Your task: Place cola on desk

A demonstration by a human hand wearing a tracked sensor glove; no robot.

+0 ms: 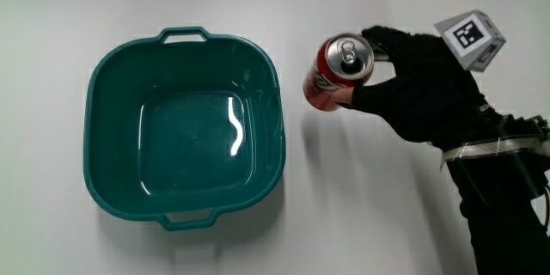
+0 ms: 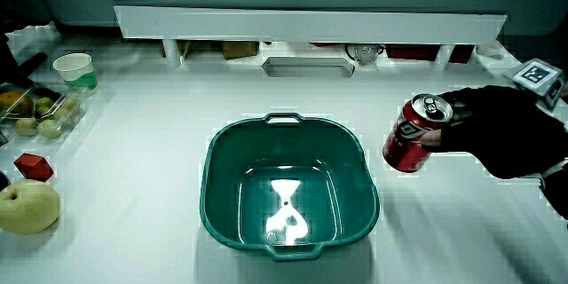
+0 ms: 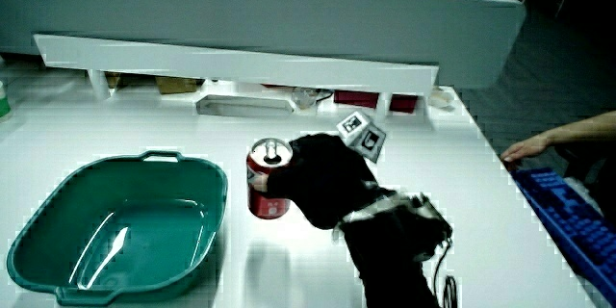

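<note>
One red cola can (image 1: 339, 72) gripped in the gloved hand (image 1: 418, 82), fingers (image 1: 384, 41) wrapped round the can's body from the side, thumb at the nearer flank. Silver top with pull tab facing up, can tilted a little in the main view and in a side view (image 2: 414, 133). Whether resting on the white table (image 1: 344, 206) or held just above it: cannot tell, though its base looks close to the surface in a side view (image 3: 267, 191). Taking the teal plastic basin (image 1: 184, 129) as the clock's centre in the main view, can at about 2 o'clock, near the basin's rim but apart from it, a strip of bare table between. Basin holding nothing, handles at 12 and 6 o'clock, glare on its floor. Patterned cube (image 1: 471, 39) on the back of the hand, at about 1 o'clock from the knuckles; black-sleeved forearm (image 1: 503, 189) running off toward 5 o'clock. From the basin in a side view, a pale pear-like fruit (image 2: 27, 206) and a small red block (image 2: 34, 166) at about 9 o'clock, a green-and-white cup (image 2: 74, 70) at about 10 o'clock, all well apart from the can.
</note>
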